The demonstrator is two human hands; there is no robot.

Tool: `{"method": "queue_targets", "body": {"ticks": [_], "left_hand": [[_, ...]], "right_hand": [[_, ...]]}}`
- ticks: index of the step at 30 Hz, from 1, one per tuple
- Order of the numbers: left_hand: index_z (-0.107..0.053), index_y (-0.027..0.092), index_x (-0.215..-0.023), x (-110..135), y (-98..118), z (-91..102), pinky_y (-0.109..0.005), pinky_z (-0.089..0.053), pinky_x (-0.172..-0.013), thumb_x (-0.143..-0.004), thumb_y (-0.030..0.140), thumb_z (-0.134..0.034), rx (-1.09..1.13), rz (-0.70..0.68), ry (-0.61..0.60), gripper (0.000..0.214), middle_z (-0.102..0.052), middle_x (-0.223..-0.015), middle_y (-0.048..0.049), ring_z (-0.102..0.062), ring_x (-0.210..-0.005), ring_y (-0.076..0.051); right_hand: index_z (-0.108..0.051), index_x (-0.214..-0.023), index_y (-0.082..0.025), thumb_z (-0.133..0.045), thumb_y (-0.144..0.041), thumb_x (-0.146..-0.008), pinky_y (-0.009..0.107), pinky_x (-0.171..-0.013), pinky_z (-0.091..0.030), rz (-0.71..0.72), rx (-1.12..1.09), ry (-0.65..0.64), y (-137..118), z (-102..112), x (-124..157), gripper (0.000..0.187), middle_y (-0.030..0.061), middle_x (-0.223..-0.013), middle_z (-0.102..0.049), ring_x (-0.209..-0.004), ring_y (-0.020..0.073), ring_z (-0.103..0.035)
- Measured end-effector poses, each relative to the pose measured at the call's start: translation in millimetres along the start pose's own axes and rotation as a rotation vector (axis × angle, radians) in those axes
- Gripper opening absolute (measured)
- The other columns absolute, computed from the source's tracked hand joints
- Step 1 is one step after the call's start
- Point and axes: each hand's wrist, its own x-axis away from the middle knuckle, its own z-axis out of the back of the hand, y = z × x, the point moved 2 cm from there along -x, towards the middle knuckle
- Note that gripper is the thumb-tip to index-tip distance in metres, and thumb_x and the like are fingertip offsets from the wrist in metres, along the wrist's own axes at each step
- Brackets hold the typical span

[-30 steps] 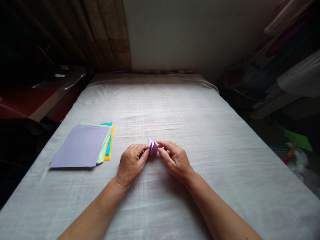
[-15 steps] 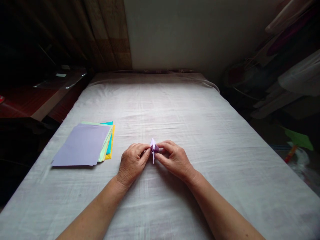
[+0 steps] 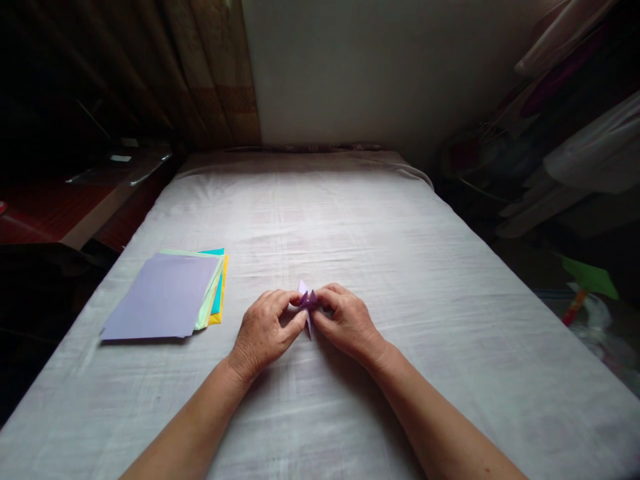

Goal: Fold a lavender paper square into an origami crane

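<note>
A small piece of folded purple paper (image 3: 309,301), with several pointed flaps, is held between my two hands just above or on the bed. My left hand (image 3: 267,327) pinches its left side between thumb and forefinger. From the right, my right hand (image 3: 346,317) grips the other side with thumb and bent fingers. One pale point sticks up at the far side and a thin point hangs toward me. Fingertips hide parts of the folds.
A stack of coloured paper sheets (image 3: 160,297), purple on top with green, blue and yellow beneath, lies to the left on the pale bedsheet (image 3: 320,220). A dark red table (image 3: 45,213) stands beyond the left edge. Hanging clothes (image 3: 595,153) and a green item (image 3: 590,277) are at the right.
The folded paper has turned and its flaps are spread wider, with two dark points now standing up between my fingers. My left thumb has shifted toward its near side. The view has tilted slightly.
</note>
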Motion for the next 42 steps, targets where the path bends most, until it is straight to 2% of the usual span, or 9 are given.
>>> {"method": "queue_targets", "body": {"ticks": [4, 9, 13, 22, 27, 30, 33, 42], "left_hand": [[-0.066, 0.023, -0.096, 0, 2, -3.2, -0.032, -0.048, -0.077, -0.083, 0.025, -0.069, -0.046, 0.044, 0.024, 0.014, -0.07, -0.088, 0.0001, -0.062, -0.084, -0.019], [-0.066, 0.023, -0.098, 0, 1, -4.4, -0.03, -0.048, -0.077, -0.084, 0.018, -0.068, -0.062, 0.005, 0.041, 0.016, -0.071, -0.089, 0.0008, -0.062, -0.084, -0.018], [-0.067, 0.023, -0.092, -1, 1, -4.6, -0.03, -0.047, -0.075, -0.084, 0.016, -0.066, -0.076, -0.006, 0.051, 0.011, -0.069, -0.084, 0.0006, -0.062, -0.081, -0.018], [-0.066, 0.022, -0.079, -3, -3, -8.4, -0.029, -0.046, -0.073, -0.08, 0.011, -0.063, -0.048, 0.055, 0.04, 0.012, -0.068, -0.079, 0.0012, -0.061, -0.079, -0.018], [-0.065, 0.022, -0.086, -3, 0, -7.3, -0.03, -0.047, -0.073, -0.083, 0.013, -0.062, -0.09, 0.038, 0.036, 0.01, -0.067, -0.081, 0.0005, -0.061, -0.079, -0.018], [-0.065, 0.023, -0.096, -1, 1, -5.2, -0.03, -0.048, -0.074, -0.084, 0.017, -0.063, -0.03, 0.03, 0.042, 0.014, -0.068, -0.087, 0.0003, -0.061, -0.079, -0.017], [-0.065, 0.024, -0.102, 0, 1, -3.4, -0.028, -0.049, -0.073, -0.084, 0.021, -0.066, 0.033, 0.036, 0.046, 0.018, -0.069, -0.092, 0.0003, -0.062, -0.078, -0.016], [-0.069, 0.023, -0.092, -2, -5, -2.1, -0.021, -0.046, -0.059, -0.086, 0.028, -0.062, 0.206, 0.097, 0.108, 0.01, -0.066, -0.084, 0.0003, -0.056, -0.063, -0.01]], "right_hand": [[-0.072, -0.093, -0.024, -0.063, -0.012, -0.079, 0.026, -0.074, -0.045, 0.002, -0.045, -0.006, 2, 0, -1, 0.02, 0.0003, -0.085, -0.065, -0.081, 0.0155, -0.061], [-0.074, -0.093, -0.026, -0.064, -0.014, -0.083, 0.025, -0.071, -0.045, 0.026, -0.021, 0.012, 6, -3, -1, 0.019, 0.0, -0.083, -0.065, -0.078, 0.0146, -0.061], [-0.074, -0.091, -0.027, -0.063, -0.014, -0.083, 0.023, -0.069, -0.045, 0.037, -0.032, 0.033, 10, -6, 0, 0.019, -0.0002, -0.081, -0.065, -0.076, 0.014, -0.061], [-0.072, -0.084, -0.024, -0.06, -0.013, -0.085, 0.025, -0.069, -0.045, 0.108, 0.111, 0.051, 8, -9, -3, 0.016, 0.0021, -0.086, -0.067, -0.078, 0.0161, -0.063], [-0.071, -0.088, -0.024, -0.06, -0.014, -0.084, 0.026, -0.071, -0.046, 0.073, 0.026, 0.036, 9, -7, -3, 0.016, 0.0013, -0.085, -0.066, -0.078, 0.0152, -0.062], [-0.068, -0.1, -0.024, -0.063, -0.018, -0.082, 0.026, -0.07, -0.047, 0.058, -0.058, 0.04, 9, -3, -2, 0.02, 0.0022, -0.091, -0.066, -0.076, 0.0145, -0.062], [-0.067, -0.101, -0.022, -0.064, -0.021, -0.081, 0.026, -0.069, -0.048, 0.046, -0.134, 0.05, 10, 1, -1, 0.02, 0.0024, -0.091, -0.066, -0.071, 0.0129, -0.06], [-0.068, -0.091, -0.021, -0.061, -0.025, -0.085, 0.023, -0.062, -0.047, 0.074, -0.231, 0.107, 7, 9, 1, 0.01, 0.0023, -0.087, -0.067, -0.069, 0.012, -0.06]]}}
